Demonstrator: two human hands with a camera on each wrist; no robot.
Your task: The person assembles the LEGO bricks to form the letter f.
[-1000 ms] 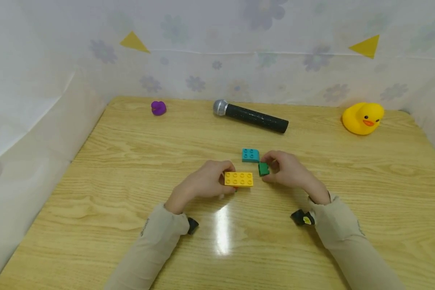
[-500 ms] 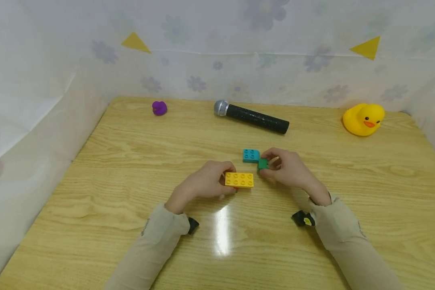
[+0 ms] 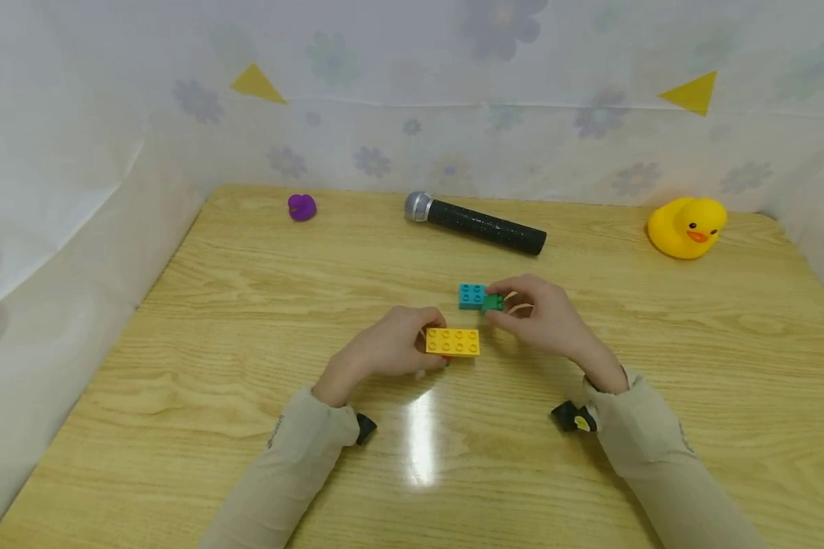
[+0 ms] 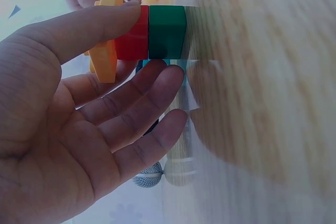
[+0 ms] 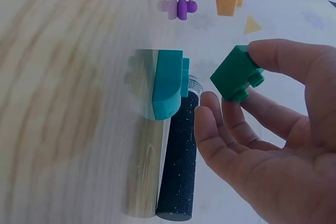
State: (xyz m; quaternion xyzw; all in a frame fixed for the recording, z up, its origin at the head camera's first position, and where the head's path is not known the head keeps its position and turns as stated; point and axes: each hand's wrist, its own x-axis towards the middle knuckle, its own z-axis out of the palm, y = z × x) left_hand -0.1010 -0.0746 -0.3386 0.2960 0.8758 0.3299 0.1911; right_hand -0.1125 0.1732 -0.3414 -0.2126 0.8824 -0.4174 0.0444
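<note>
The left hand [image 3: 400, 341] grips a stack on the table: a yellow eight-stud brick [image 3: 452, 342] on top, a red brick [image 4: 132, 33] in the middle and a green block [image 4: 167, 32] at the bottom. Between thumb and fingers, the right hand [image 3: 542, 314] pinches a small green brick [image 3: 493, 303]. That brick is tilted and held above the table, its studs toward the palm in the right wrist view [image 5: 237, 74]. Beside it a teal brick [image 3: 471, 296] stands on the table, studs up, its right end partly covered by the green brick in the head view.
Behind the bricks lies a black microphone [image 3: 486, 226] with a silver head. A purple toy duck [image 3: 302, 207] stands at the back left of the wooden table [image 3: 261, 274], and a yellow duck [image 3: 687, 228] at the back right.
The right hand has raised the small green brick and moved it left and away from the body, over toward the teal brick, tilting it. The left hand and its stack look unmoved.
</note>
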